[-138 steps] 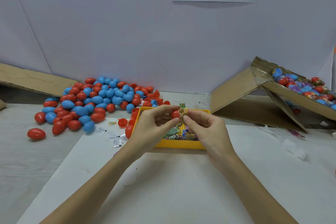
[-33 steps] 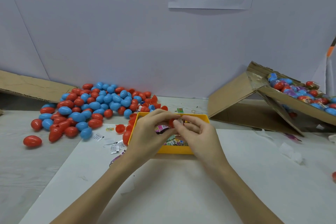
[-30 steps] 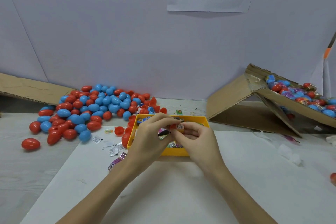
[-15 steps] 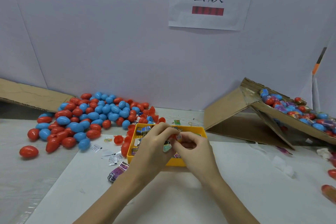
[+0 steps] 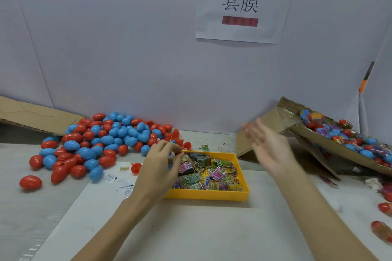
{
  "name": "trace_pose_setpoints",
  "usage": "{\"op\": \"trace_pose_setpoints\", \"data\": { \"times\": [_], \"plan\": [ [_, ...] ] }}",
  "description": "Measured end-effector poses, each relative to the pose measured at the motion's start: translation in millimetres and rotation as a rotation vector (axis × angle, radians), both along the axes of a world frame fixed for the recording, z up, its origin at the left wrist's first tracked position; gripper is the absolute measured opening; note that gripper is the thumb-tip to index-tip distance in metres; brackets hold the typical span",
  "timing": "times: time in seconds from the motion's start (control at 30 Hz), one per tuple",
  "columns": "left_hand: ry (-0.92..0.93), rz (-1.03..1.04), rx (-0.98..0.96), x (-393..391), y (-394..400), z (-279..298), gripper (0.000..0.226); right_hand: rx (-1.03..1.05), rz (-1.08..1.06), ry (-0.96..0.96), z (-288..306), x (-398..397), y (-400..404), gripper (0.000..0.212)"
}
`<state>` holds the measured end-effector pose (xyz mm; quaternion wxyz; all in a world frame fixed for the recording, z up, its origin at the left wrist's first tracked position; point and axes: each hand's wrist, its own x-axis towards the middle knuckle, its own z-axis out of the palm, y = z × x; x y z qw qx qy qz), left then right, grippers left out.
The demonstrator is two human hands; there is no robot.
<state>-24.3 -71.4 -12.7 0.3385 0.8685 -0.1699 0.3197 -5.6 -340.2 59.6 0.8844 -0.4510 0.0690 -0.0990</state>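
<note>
Dozens of sleeved eggs (image 5: 347, 140) in the box (image 5: 350, 154) — big bare-egg pile (image 5: 101, 140) to go; left hand (image 5: 158, 167) grip pinches a film sleeve (image 5: 172, 154) at the yellow tray (image 5: 207, 195) — right hand (image 5: 269, 146) grip apart, empty

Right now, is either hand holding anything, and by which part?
The right hand is open and empty. The left hand pinches a printed wrapper, seemingly by its top edge, over the yellow tray.
</note>
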Motion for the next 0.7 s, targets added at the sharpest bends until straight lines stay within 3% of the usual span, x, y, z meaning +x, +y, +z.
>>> {"op": "trace_pose_setpoints", "data": {
  "times": [0.2, 0.33, 0.4, 0.7],
  "plan": [
    [0.108, 0.288, 0.036, 28, 68, -2, 0.019, -0.209, 0.213, 0.05, -66, -23, 43, 0.022],
    [0.382, 0.553, 0.416, 31, 112, -18, 0.045, -0.223, 0.23, 0.047, -67, -24, 45, 0.024],
    [0.413, 0.555, 0.501, 31, 117, -22, 0.048, -0.192, 0.243, 0.053, -66, -25, 43, 0.024],
    [0.357, 0.376, 0.176, 30, 107, -15, 0.022, -0.157, 0.241, 0.059, -64, -29, 42, 0.024]
  ]
}}
